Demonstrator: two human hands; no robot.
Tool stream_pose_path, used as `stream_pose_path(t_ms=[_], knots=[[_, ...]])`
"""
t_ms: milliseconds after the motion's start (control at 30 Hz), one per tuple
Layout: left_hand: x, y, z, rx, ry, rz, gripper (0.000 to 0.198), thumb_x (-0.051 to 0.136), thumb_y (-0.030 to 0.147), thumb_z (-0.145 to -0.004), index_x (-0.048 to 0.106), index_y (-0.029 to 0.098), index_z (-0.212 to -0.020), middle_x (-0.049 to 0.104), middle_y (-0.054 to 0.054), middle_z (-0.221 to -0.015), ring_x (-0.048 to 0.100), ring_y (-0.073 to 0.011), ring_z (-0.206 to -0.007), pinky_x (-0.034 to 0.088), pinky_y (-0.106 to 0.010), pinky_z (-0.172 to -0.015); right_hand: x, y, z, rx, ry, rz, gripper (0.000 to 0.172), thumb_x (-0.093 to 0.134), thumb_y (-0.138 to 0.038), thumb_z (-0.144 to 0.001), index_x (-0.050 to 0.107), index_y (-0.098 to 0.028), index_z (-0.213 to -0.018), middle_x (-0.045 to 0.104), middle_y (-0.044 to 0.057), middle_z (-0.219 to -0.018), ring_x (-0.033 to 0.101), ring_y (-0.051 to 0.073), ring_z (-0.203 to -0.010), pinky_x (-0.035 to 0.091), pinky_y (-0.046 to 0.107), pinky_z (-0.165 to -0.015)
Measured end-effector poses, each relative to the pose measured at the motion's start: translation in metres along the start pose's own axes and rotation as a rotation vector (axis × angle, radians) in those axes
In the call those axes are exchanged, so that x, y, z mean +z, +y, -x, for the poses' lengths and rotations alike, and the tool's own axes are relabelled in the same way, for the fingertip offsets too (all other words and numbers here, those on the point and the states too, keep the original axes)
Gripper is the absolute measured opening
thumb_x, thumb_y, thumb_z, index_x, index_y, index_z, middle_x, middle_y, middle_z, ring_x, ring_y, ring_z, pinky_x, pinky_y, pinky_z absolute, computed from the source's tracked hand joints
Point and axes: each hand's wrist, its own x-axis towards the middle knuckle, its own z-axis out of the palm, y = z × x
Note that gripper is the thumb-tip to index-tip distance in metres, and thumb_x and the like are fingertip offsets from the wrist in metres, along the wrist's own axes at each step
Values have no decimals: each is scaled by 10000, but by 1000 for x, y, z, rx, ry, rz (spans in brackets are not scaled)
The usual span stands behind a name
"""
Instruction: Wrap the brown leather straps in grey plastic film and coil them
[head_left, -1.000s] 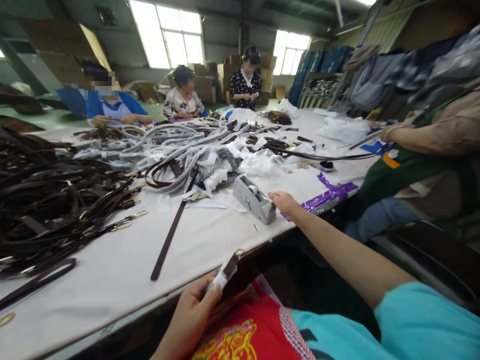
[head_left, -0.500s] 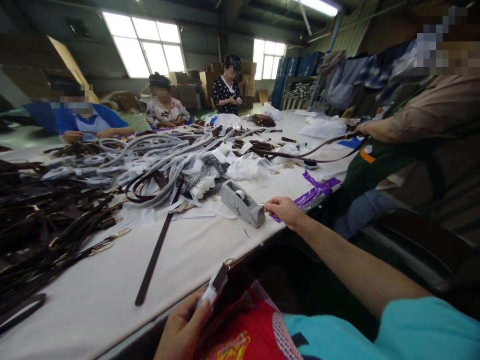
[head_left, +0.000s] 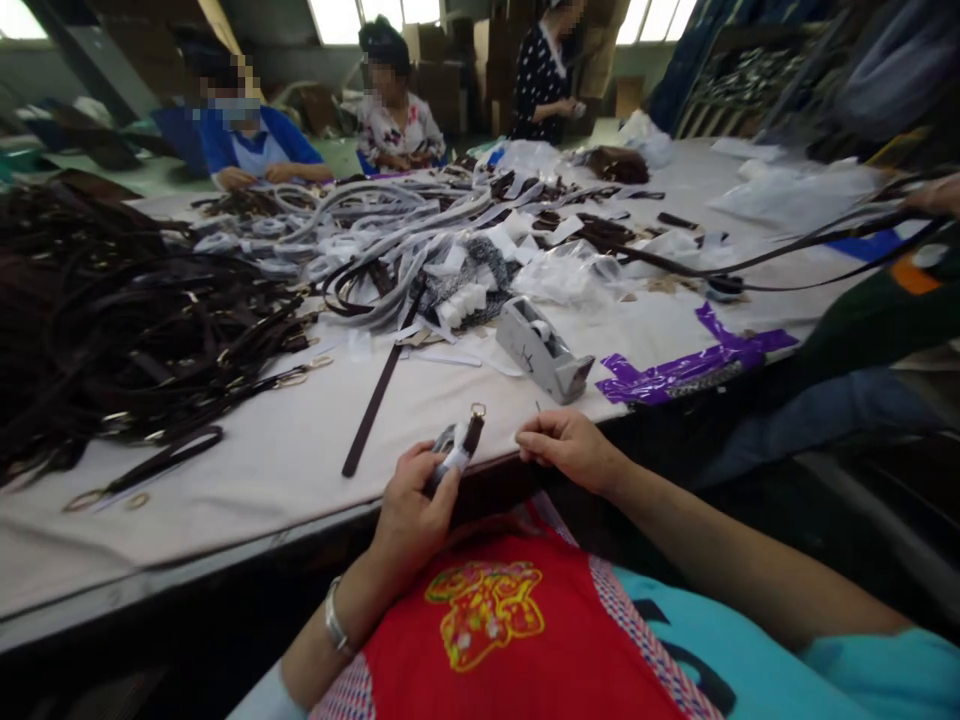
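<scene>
My left hand (head_left: 418,500) is wrapped round a coiled strap (head_left: 459,446), dark brown and grey with a white band and a gold-coloured buckle on top, held at the table's front edge. To its right, my right hand (head_left: 566,447) is closed in a pinch; what its fingertips hold is too small to make out. Just beyond that hand stands a grey tape dispenser (head_left: 541,350) on the pale tabletop. A flat dark strip (head_left: 381,405) lies left of the dispenser, beyond my left hand.
Dark straps with metal rings (head_left: 150,350) are heaped at the left. Grey coiled straps (head_left: 390,215) and clear plastic bags (head_left: 574,272) fill the middle. Purple tape (head_left: 694,365) covers the edge at the right. Three people are across the table; another person's hand (head_left: 937,195) holds straps at the right.
My right hand has left the tape dispenser and come closer to my left hand. My left hand has risen with the coiled strap. The view has tilted down and shifted.
</scene>
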Motion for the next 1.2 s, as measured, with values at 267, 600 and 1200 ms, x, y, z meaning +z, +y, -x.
stream_pose_path(t_ms=[267,600,1200], knots=[[1,7,0,307,139,-314,77,541,197,-900,608,164,-882,635,-50,-787,599,-216,-817,376,-533,-1085,81,-17,-8,82,-34,-194,329,732,-449,-716,630,-149,-631,593,-13,-566,430,67,-469,314,210,-455],[0,1,5,329,123,-476,131,507,186,-920,626,136,-898,612,-109,-829,515,-322,-1172,339,-559,-1099,95,1,-15,168,45,-242,397,759,-497,-676,552,-163,-613,553,-32,-519,396,56,-425,276,199,-407],[8,2,1,340,155,-413,97,544,170,-888,623,156,-941,627,-102,-840,540,-323,-1129,387,-577,-1059,83,13,-17,324,-96,-455,296,802,-340,-641,627,-135,-764,561,-50,-571,410,39,-425,328,175,-402]])
